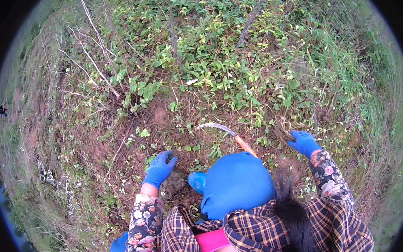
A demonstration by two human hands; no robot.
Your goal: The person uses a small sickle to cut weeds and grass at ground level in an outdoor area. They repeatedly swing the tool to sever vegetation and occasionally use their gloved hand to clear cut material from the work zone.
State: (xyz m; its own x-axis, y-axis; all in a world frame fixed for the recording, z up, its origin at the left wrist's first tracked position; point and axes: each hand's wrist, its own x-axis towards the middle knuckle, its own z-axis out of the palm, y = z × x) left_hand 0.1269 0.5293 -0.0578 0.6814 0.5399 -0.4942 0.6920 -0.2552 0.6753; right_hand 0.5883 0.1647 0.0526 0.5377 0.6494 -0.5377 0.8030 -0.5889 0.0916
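My left hand, in a blue knitted work glove, hovers over the weedy ground left of my knee. Its fingers are bent, the thumb stands apart, and nothing shows between them. On the right, my gloved right hand reaches out beside a tangle of dry roots and stems. The fingertips meet the edge of that tangle, but whether they grip it is unclear. A sickle with a curved metal blade and an orange handle lies in front of my blue-clad knee, which hides the handle's end.
Bare woody stems rise from a shrub at the upper left. Dense leafy ground cover spreads ahead, crossed by a thin trunk. A blue boot shows beside my knee. Far left, a small dark figure, perhaps a person, is visible.
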